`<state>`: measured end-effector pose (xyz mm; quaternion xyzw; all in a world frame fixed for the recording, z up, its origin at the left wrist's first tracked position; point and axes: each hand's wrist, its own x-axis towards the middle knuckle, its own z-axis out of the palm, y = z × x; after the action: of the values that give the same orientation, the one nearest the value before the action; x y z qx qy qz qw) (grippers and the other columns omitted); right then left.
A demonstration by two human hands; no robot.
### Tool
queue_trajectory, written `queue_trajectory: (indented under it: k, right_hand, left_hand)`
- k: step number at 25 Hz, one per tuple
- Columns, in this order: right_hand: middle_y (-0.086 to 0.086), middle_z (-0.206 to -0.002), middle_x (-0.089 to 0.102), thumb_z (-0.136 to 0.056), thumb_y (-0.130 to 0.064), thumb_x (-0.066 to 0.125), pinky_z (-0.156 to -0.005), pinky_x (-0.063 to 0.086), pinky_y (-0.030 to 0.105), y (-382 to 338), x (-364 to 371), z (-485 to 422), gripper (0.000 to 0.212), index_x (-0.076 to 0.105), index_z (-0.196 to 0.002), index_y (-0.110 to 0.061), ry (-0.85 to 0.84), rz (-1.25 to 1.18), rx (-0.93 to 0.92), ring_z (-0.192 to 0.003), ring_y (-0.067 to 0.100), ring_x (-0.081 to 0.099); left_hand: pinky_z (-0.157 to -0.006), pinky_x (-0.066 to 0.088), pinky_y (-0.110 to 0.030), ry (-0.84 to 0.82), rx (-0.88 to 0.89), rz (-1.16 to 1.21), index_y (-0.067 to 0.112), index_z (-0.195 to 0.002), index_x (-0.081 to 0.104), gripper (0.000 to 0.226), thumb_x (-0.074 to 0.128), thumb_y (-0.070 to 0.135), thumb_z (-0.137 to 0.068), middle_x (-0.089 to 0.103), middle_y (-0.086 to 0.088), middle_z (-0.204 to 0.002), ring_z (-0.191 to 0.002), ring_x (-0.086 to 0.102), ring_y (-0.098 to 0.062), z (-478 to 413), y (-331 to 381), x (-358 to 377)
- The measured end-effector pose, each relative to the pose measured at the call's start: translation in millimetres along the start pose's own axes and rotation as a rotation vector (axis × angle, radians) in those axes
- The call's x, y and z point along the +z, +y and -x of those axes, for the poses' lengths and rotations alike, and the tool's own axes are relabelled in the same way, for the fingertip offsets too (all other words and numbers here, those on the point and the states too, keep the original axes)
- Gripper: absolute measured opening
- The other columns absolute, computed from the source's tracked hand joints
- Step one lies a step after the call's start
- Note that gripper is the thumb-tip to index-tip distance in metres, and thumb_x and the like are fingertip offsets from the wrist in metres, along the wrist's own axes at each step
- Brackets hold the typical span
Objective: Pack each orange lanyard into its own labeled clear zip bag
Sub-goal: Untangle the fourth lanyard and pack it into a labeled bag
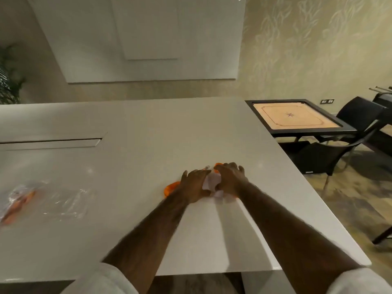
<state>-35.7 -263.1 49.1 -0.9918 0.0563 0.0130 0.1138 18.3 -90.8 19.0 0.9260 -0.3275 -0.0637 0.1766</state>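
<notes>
Both my hands are stretched out over the middle of the white table (148, 145). My left hand (194, 184) and my right hand (230, 178) lie side by side on a clear zip bag with a white label (212, 181), fingers bent over it. An orange lanyard (170, 187) sticks out from under my left hand, and more orange (218, 165) shows past my right hand's fingers, with a small metal clip (206, 167) beside it. Most of the bag is hidden by the hands. The image is blurred.
At the table's left lie a packed bag holding an orange lanyard (18, 203) and an empty clear bag (65, 202). A long slot (51, 143) is set in the tabletop. Right of the table stand a carrom board (297, 118) and dark chairs (331, 153).
</notes>
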Motion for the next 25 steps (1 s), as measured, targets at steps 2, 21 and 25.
queue_trajectory:
  k: [2, 21, 25]
  right_hand:
    - [0.003, -0.122, 0.057, -0.080, -0.025, 0.070, -0.096, 0.034, 0.041, 1.2, -2.5, -2.9, 0.050, 0.056, -0.128, -0.021, 0.088, -0.028, 0.019, -0.120, 0.027, 0.046]
    - [-0.001, -0.088, 0.061, -0.090, -0.012, 0.054, -0.067, 0.049, 0.036, -121.0, -57.2, -13.5, 0.008, 0.060, -0.087, -0.017, 0.383, -0.238, -0.436, -0.080, 0.021, 0.058]
    - [0.008, -0.091, 0.065, -0.088, -0.009, 0.056, -0.072, 0.048, 0.042, -170.5, -23.2, -9.1, 0.009, 0.062, -0.094, -0.011, 0.338, -0.167, -0.638, -0.083, 0.032, 0.060]
  left_hand:
    - [-0.122, 0.012, -0.050, -0.010, -0.006, 0.020, 0.028, -0.157, 0.026, 0.095, 0.074, 0.057, -0.081, 0.033, 0.008, -0.161, -0.148, 0.030, -0.016, -3.8, -0.3, -5.1]
    - [-0.052, 0.055, -0.023, 0.241, -0.589, 1.141, 0.001, -0.107, 0.062, 0.018, 0.059, 0.017, -0.100, 0.067, -0.015, -0.085, -0.065, 0.060, -0.019, 42.4, -48.5, -128.3]
    - [-0.051, 0.055, -0.021, 0.397, -0.622, 1.084, 0.004, -0.104, 0.067, 0.012, 0.061, 0.002, -0.094, 0.065, -0.015, -0.086, -0.065, 0.059, -0.020, 88.8, -91.2, -133.6]
